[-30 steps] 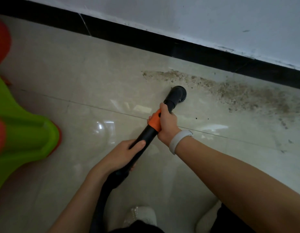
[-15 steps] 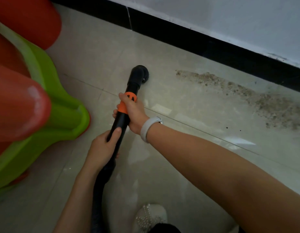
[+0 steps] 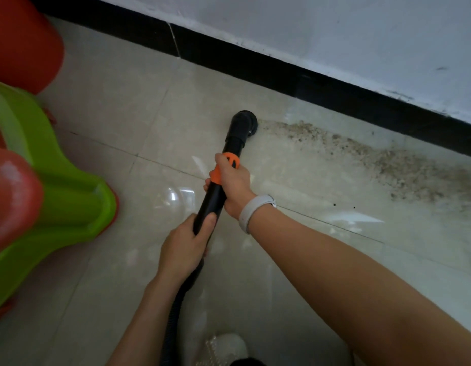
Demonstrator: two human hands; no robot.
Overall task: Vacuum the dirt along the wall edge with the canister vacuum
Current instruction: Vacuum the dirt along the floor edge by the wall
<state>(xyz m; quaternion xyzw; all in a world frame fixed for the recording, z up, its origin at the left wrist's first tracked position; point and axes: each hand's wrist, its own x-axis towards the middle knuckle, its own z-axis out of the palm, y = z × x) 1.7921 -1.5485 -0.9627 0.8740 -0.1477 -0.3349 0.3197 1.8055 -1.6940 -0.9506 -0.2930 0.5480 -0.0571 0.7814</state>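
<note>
Dirt (image 3: 382, 159) lies by the black wall edge (image 3: 334, 96) — the nozzle (image 3: 244, 122) seems to touch its left end. Right hand (image 3: 233, 186) and left hand (image 3: 185, 243) both wrap the vacuum tube (image 3: 212, 199) — next, push right.

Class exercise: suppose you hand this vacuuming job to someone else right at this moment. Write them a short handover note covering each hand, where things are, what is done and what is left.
Right hand grips the black vacuum wand at its orange collar; left hand holds the wand lower, near the black ribbed hose.
The round black nozzle sits on the glossy beige tile floor, at the left end of the brown dirt strip beside the black baseboard.
Done: the floor left of the nozzle looks clean.
Left: the whole strip running right along the wall, plus a few stray specks nearer you.
</note>
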